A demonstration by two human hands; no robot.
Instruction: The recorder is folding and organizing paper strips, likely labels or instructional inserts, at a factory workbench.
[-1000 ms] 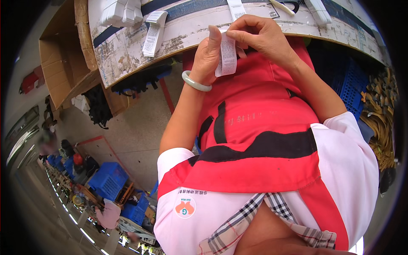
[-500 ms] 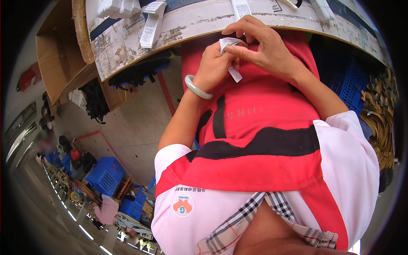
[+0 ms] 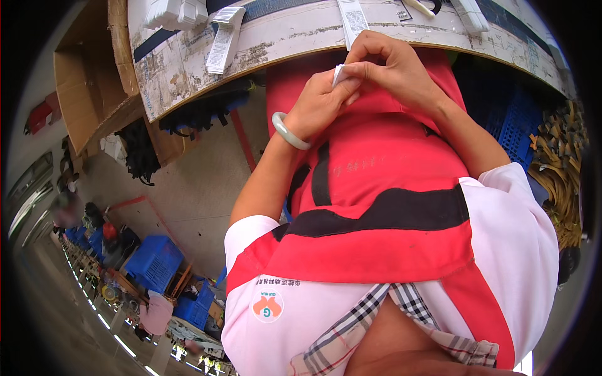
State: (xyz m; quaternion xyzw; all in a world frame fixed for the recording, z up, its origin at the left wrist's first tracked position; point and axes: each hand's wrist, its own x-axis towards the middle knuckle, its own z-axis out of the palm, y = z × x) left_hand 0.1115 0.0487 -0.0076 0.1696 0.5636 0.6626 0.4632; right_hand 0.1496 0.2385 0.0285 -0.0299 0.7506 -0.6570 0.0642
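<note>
1 white slip [image 3: 338, 76], folded narrow, pinched between 2 hands [image 3: 318, 103] [image 3: 396, 67].

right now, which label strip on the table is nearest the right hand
The middle strip, its lower end beside the right hand; the others lie farther away.

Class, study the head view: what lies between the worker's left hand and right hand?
In the head view, a folded white label lies between the left hand and the right hand, gripped by the left.
</note>
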